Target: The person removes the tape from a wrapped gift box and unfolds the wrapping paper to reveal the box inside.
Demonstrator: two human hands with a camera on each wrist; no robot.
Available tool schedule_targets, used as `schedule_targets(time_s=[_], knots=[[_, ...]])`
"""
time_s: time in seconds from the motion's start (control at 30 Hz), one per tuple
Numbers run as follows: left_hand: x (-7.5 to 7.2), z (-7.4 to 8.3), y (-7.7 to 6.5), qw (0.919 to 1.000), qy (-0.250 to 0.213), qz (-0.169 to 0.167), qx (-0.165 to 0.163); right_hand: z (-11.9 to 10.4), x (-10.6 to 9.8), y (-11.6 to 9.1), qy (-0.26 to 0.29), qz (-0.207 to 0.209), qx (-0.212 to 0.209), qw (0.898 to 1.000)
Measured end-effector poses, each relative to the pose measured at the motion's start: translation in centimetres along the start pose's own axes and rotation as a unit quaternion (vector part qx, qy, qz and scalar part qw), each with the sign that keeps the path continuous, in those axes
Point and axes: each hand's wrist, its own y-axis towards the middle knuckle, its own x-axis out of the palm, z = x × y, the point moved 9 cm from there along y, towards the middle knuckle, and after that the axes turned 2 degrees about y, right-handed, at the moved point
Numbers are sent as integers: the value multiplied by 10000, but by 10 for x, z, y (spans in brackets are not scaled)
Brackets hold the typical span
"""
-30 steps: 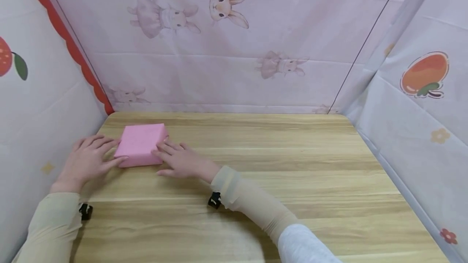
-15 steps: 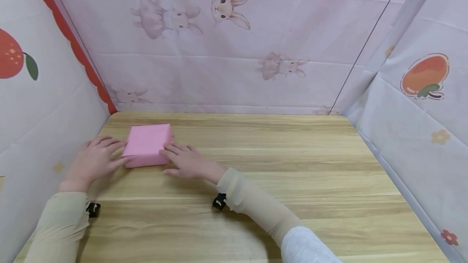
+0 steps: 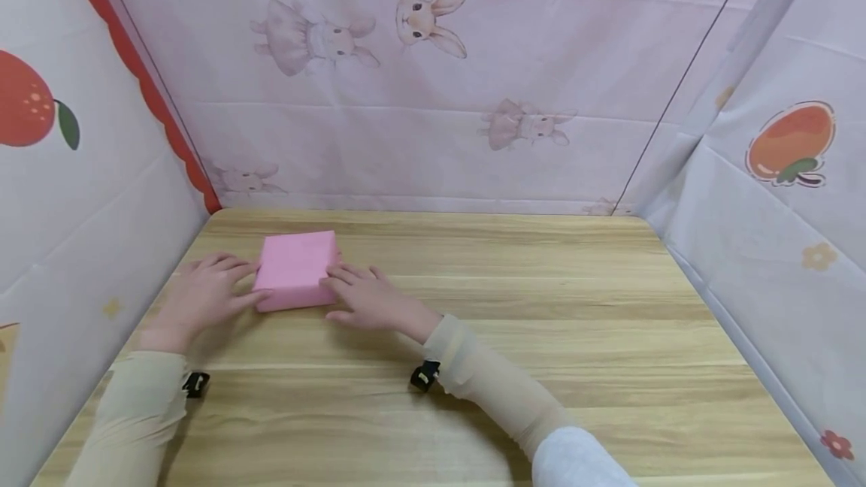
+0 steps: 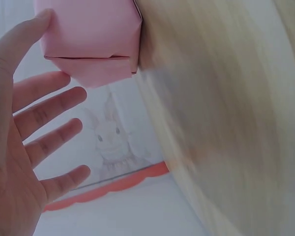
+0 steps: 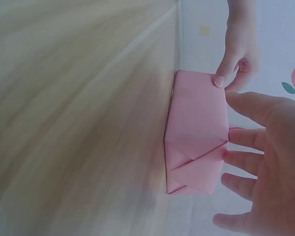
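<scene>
A pink paper-wrapped box (image 3: pixel 296 260) lies flat toward the left of the wooden table. My left hand (image 3: pixel 203 297) is at its left end, fingers extended; in the left wrist view the thumb touches the box (image 4: pixel 93 29) and the index fingertip meets its folded end flap. The other left fingers are spread apart from it. At the opposite end, my right hand (image 3: pixel 377 300) touches the near right corner with straight fingertips. The right wrist view shows folded paper on that end of the box (image 5: pixel 196 108), fingers spread beside it. The box's underside is hidden.
The wooden table (image 3: pixel 514 352) stretches right and toward me. A pink rabbit-print cloth (image 3: pixel 419 149) stands behind it. White fruit-print cloths close the left (image 3: pixel 61 224) and right (image 3: pixel 764 224) sides. Black wrist devices sit under both sleeves.
The pink box has slid to the right along the table, with both hands moving along at its ends. The camera view has shifted slightly too.
</scene>
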Motion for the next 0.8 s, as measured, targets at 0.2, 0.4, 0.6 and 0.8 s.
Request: schedule_targets(time_s=[0.2,0.4,0.6,0.8], knots=[[1,13,4,9999,22,-124,24,9,-1,-9,61,75,23,10000],[3,27,11,9997,-68,-223,82,19,-5,-22,123,64,102,9999],[4,40,16,9992,-184,-333,112,28,-7,-36,120,78,161,9998],[7,54,23,9987,-231,-439,122,34,-12,-52,107,95,161,9998]])
